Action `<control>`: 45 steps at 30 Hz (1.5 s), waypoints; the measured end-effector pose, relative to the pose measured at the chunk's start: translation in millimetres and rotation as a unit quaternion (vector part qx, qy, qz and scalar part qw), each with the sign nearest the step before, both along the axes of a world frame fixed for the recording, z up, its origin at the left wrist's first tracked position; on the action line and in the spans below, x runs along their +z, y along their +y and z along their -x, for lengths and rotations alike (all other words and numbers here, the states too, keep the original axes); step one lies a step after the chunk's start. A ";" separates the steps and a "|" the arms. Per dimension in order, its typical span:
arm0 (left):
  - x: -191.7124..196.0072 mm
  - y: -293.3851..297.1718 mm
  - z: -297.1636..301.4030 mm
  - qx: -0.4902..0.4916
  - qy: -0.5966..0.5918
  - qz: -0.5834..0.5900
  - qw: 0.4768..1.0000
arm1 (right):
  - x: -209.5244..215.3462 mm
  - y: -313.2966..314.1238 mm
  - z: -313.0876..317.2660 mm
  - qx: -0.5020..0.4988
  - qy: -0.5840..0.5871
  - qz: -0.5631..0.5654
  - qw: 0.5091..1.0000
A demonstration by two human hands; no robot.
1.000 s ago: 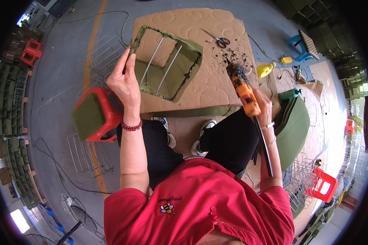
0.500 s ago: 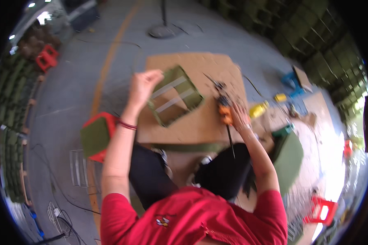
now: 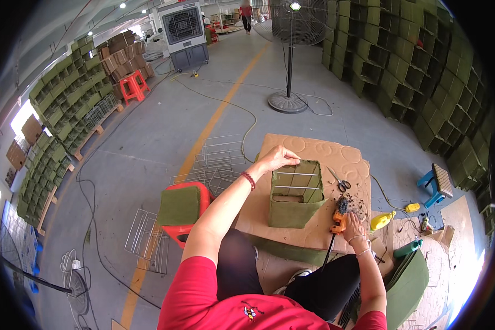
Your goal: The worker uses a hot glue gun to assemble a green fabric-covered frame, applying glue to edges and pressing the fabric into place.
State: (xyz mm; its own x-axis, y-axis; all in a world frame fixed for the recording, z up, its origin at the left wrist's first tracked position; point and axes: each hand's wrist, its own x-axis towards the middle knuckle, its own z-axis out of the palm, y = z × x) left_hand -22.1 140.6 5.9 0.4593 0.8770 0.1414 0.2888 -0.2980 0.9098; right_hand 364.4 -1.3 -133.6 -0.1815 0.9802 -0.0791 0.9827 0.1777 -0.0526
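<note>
A green fabric-covered box [image 3: 296, 214] with an open top and pale metal bars across it stands upright on a cardboard-covered work surface [image 3: 253, 212]. My left hand [image 3: 278, 158] is closed in a pinch at the box's far left corner, on its upper rim. To the right of the box lies an orange tool [image 3: 338, 223] with a dark front end and a black cord; its exact kind is unclear. Beside it, touching its right side, my right hand [image 3: 355, 230] rests with fingers stretched out. Dark-handled scissors [image 3: 343, 186] lie beyond the tool, near dark scraps.
A red stool [image 3: 204, 198] bearing green pieces stands at left, with wire frames [image 3: 143, 234] nearby. A yellow bottle [image 3: 381, 220] and stacked green sheets [image 3: 410, 286] are at right. A fan stand [image 3: 289, 102] rises beyond the work surface. Cords cross the floor.
My view has tilted up and shifted left, bringing more of the hall into sight. The box has turned, so its near wall now faces me. My right hand stays beside the orange tool.
</note>
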 end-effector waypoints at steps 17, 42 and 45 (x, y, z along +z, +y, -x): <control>22.9 -201.0 -58.1 0.054 -0.142 -0.371 0.916 | 7.3 35.4 -63.2 -0.194 0.349 -0.274 0.875; -115.3 -185.4 -121.8 -0.150 0.106 -0.029 0.983 | -183.3 151.6 -367.0 -0.627 0.536 -0.052 0.563; -114.3 -188.8 -116.9 -0.117 0.117 -0.010 0.986 | -205.4 168.6 -346.0 -0.601 0.620 -0.067 0.500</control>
